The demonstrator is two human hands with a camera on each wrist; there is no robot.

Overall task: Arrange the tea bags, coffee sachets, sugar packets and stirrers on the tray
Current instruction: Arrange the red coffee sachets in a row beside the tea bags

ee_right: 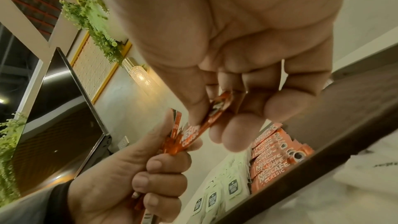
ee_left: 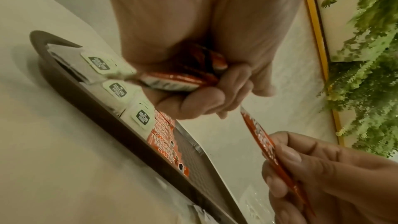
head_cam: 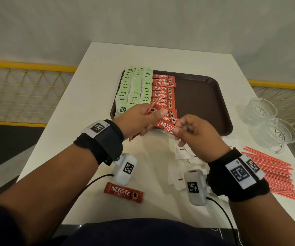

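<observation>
A brown tray (head_cam: pixel 201 96) holds three columns of green tea bags (head_cam: pixel 136 86) and a column of red coffee sachets (head_cam: pixel 163 89). Above its near edge my left hand (head_cam: pixel 139 119) grips a small bundle of coffee sachets (ee_left: pixel 178 79). My right hand (head_cam: pixel 194 132) pinches one red coffee sachet (head_cam: pixel 166 127) by its end, pulled clear of the bundle (ee_right: pixel 172 142). Another sachet (head_cam: pixel 123 192) lies on the table near me. White sugar packets (head_cam: pixel 182 153) lie under my right hand. Red stirrers (head_cam: pixel 271 171) lie in a pile at the right.
Clear glass bowls (head_cam: pixel 267 121) stand at the table's right edge, beyond the stirrers. The tray's right half is bare. A yellow railing with mesh (head_cam: pixel 22 86) runs behind the white table (head_cam: pixel 107 55).
</observation>
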